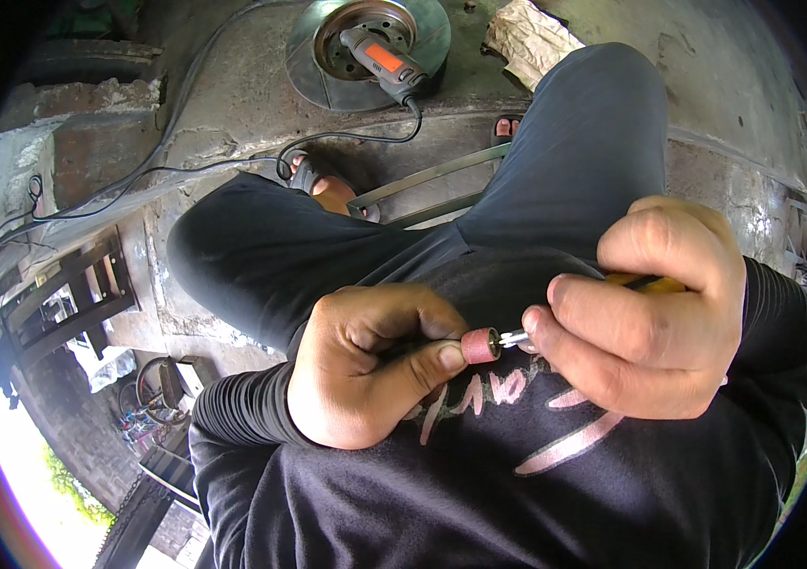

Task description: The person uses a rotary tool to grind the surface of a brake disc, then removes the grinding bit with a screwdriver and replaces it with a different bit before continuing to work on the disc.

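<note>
Above the worn concrete floor [707, 66] sits a person in dark trousers [565, 142], a broad metal disc [305, 68] lying beyond the feet. On the disc rests a grey power tool [384, 64] with an orange panel, and to its right lies a crumpled pale sheet [531, 40].

Close to the chest, the right hand [645, 313] is closed around a slim metal tool [515, 338] with what seems a yellow handle. The left hand [365, 365] pinches a small reddish cylinder [481, 345] between thumb and finger, its dark end facing the metal prongs. Whether they go inside or only meet the rim cannot be told.

Only part of the cylinder sits in that pinch, so a sideways push would probably twist it loose and drop it into the lap. Too much force could also make the prongs skid off the rim toward the left thumb, or tear the rim.
</note>
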The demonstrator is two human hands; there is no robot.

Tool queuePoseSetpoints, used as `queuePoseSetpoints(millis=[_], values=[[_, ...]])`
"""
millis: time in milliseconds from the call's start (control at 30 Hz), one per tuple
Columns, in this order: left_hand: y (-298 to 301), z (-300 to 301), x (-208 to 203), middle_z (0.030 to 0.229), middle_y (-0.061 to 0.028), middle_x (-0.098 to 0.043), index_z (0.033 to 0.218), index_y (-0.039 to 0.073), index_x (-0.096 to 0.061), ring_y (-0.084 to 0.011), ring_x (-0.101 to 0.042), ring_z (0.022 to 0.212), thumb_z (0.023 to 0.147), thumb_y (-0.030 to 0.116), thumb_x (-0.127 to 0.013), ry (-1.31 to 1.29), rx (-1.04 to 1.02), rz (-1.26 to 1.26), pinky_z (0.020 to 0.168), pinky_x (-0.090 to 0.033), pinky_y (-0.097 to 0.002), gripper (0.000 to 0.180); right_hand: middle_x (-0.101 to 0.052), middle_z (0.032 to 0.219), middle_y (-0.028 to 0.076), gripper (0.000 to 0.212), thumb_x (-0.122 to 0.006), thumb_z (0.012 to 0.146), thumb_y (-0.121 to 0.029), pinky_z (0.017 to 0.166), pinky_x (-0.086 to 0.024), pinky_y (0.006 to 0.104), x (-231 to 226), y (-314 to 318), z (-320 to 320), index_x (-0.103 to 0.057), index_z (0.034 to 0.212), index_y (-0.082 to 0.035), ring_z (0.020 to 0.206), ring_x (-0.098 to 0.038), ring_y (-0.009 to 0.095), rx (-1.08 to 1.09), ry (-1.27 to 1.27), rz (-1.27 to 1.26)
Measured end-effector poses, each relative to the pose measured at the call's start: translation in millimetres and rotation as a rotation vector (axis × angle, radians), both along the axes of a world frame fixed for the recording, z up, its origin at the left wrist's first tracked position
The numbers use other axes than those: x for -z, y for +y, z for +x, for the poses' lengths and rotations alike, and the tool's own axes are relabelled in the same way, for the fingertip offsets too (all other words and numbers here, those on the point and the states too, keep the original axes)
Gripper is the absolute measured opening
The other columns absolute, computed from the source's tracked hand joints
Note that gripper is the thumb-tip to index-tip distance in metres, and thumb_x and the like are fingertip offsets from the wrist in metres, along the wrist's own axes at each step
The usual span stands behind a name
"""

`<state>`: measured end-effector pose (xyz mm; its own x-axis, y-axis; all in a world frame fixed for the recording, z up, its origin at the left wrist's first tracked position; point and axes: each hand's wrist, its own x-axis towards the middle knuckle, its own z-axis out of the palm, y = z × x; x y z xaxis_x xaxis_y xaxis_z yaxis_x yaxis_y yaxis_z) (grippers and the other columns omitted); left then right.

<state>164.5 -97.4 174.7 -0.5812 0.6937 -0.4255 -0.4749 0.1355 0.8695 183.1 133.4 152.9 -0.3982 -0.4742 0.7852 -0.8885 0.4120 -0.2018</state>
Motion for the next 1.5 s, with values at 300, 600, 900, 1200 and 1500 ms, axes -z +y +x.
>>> queuePoseSetpoints(millis=[300, 600, 900, 1200, 1500], values=[[-2.3, -0.9, 7.3, 0.066, -0.0112, -0.064, 0.082, -0.003, -0.064, -0.0164, -0.063, 0.054, 0.082, 0.000, -0.068, 0.608, -0.012, -0.008, 0.048, -0.048, -0.0241, 0.005, -0.056, 0.069, 0.003, 0.024, -0.071, 0.048, -0.012, 0.039, -0.028, 0.0211, -4.7, -6.9, -2.0, -0.067, 0.069, -0.002, 0.052, -0.042, 0.012, 0.056, -0.092, -0.046], [0.5, -6.3, 6.1, 0.064, -0.0105, -0.063, 0.077, -0.005, -0.060, -0.0193, -0.061, 0.050, 0.072, -0.005, -0.069, 1.085, -0.039, -0.048, 0.045, -0.048, -0.0270, 0.010, -0.057, 0.068, 0.005, 0.024, -0.074, 0.050, -0.011, 0.040, -0.030, 0.0207, -5.5, -9.7, -6.0, -0.066, 0.069, 0.000, 0.048, -0.043, 0.011, 0.069, -0.183, -0.086], [-0.6, -27.2, 10.1, 0.064, -0.0100, -0.061, 0.079, -0.003, -0.062, -0.0210, -0.060, 0.050, 0.075, -0.002, -0.069, 0.960, 0.014, -0.129, 0.048, -0.048, -0.0275, 0.008, -0.059, 0.079, 0.007, 0.028, -0.079, 0.056, -0.008, 0.048, -0.038, 0.0269, -8.6, 5.9, -25.0, -0.066, 0.080, -0.001, 0.056, -0.051, 0.016, -0.002, -0.399, 0.055], [-3.3, -99.8, 39.1, 0.066, -0.0024, -0.059, 0.086, -0.003, -0.060, -0.0046, -0.052, 0.056, 0.092, 0.011, -0.062, 0.345, -0.303, -0.130, 0.053, -0.042, -0.0185, 0.015, -0.061, 0.101, 0.003, 0.038, -0.052, 0.077, 0.004, 0.058, -0.047, 0.0247, 72.6, 79.7, -153.5, -0.058, 0.113, -0.003, 0.076, -0.056, 0.010, 0.391, -1.392, -0.465], [10.9, -162.4, 68.7, 0.068, -0.0007, -0.060, 0.088, -0.001, -0.062, -0.0033, -0.051, 0.060, 0.088, 0.011, -0.067, 0.488, -0.518, -0.130, 0.055, -0.042, -0.0183, 0.013, -0.066, 0.096, 0.019, 0.029, -0.062, 0.075, -0.007, 0.084, -0.047, 0.0400, 227.5, 107.5, -287.4, -0.062, 0.104, -0.008, 0.096, -0.061, 0.036, 0.692, -0.901, 0.154]])
